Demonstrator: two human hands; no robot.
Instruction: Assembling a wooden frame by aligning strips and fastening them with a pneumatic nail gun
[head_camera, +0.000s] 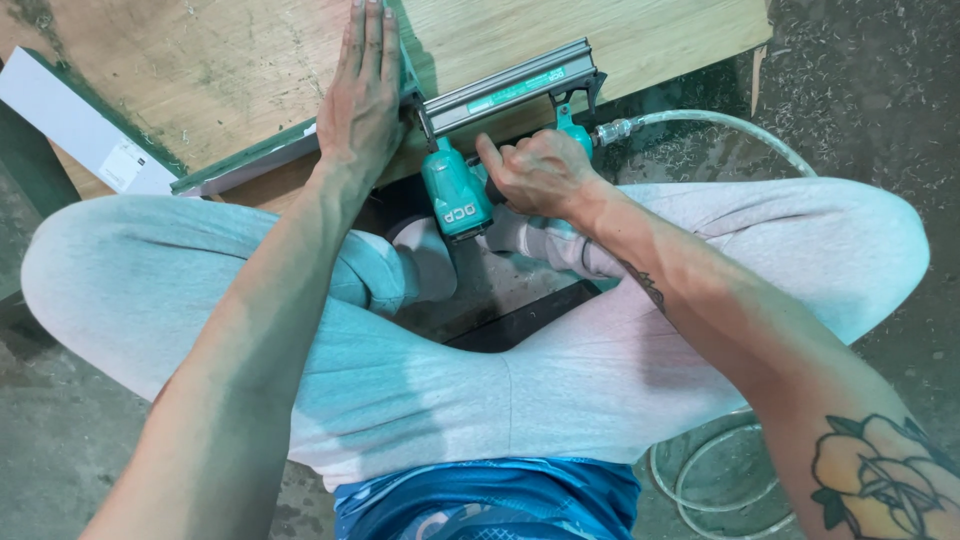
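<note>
While the plywood panel (560, 35) lies flat on the floor at the far side with the thin strip (250, 160) laid along its near edge, your left hand (362, 100) presses flat and open just left of the nail gun's nose — a fastener that glances off could hit those fingers. Your right hand (540, 172) is clenched around the green nail gun (480, 150); the air hose (720, 125) trailing right could tug your aim.

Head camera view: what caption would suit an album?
Right hand grips a teal nail gun; left hand flat on wooden panel.
</note>
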